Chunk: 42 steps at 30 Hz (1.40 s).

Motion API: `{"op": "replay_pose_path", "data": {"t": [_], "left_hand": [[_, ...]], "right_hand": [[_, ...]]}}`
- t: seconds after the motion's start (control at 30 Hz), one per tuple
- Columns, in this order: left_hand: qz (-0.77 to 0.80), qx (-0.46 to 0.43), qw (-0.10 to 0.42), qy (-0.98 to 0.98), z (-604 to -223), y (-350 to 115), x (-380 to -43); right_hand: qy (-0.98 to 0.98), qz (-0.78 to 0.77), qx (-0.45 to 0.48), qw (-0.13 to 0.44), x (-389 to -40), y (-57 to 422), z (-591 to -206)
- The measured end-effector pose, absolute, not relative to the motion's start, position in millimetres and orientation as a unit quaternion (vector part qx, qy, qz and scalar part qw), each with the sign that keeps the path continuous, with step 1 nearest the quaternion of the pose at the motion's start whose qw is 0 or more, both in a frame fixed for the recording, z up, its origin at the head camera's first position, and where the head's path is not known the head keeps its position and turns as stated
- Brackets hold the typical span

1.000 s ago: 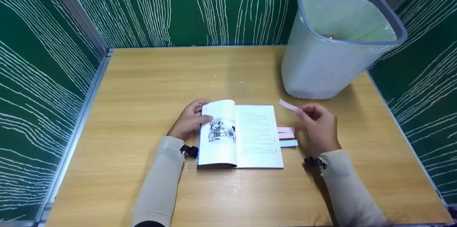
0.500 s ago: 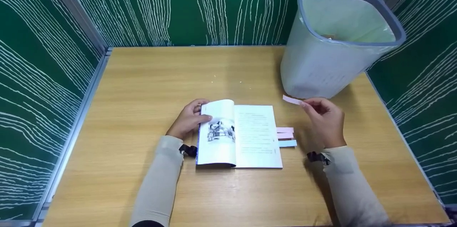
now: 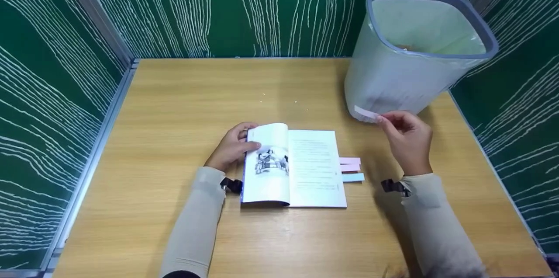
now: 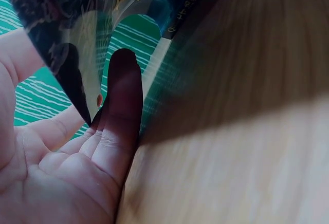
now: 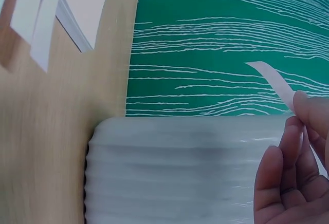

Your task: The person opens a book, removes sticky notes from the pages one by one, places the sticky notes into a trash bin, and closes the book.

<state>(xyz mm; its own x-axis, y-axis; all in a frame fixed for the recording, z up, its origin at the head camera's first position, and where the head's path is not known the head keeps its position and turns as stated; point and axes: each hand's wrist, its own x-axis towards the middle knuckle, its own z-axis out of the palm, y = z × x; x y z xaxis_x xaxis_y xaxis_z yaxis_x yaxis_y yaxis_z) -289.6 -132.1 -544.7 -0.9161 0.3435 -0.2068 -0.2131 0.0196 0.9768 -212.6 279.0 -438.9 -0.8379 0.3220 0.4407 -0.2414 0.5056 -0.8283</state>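
Observation:
An open book [image 3: 313, 168] lies on the table, a drawing on its left page and print on its right. My left hand [image 3: 232, 147] grips the left side, thumb on the page and fingers beneath the dark cover [image 4: 77, 34]. Pink sticky tabs [image 3: 350, 168] and a blue sticky tab [image 3: 353, 177] stick out from the right edge. Between thumb and forefinger, my right hand [image 3: 407, 140] pinches a pale pink sticky tab [image 3: 366, 112], raised in front of the bin. In the right wrist view this sticky tab [image 5: 273, 82] curves away from the fingertips.
A tall whitish trash bin [image 3: 393, 81] with a grey rim and a pale green liner stands at the back right, some litter inside. Tiny white specks lie on the wooden table [image 3: 196, 94] beyond the book. Green panels [image 3: 227, 11] with white lines enclose the table.
My right hand has moved away from the book, up and to the right towards the bin, carrying the pink sticky tab. My left hand and the book have stayed in place.

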Motion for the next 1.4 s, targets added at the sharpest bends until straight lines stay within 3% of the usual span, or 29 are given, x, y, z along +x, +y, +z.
{"op": "replay_pose_path", "data": {"t": [0.37,1.4], "left_hand": [[0.694,0.039,0.203,0.690,-546,-132,-291],[0.699,0.046,0.198,0.685,-548,-132,-291]], "right_hand": [[-0.828,0.475,-0.031,0.296,-227,292,-439],[-0.826,0.451,-0.021,0.338,-230,293,-384]]}}
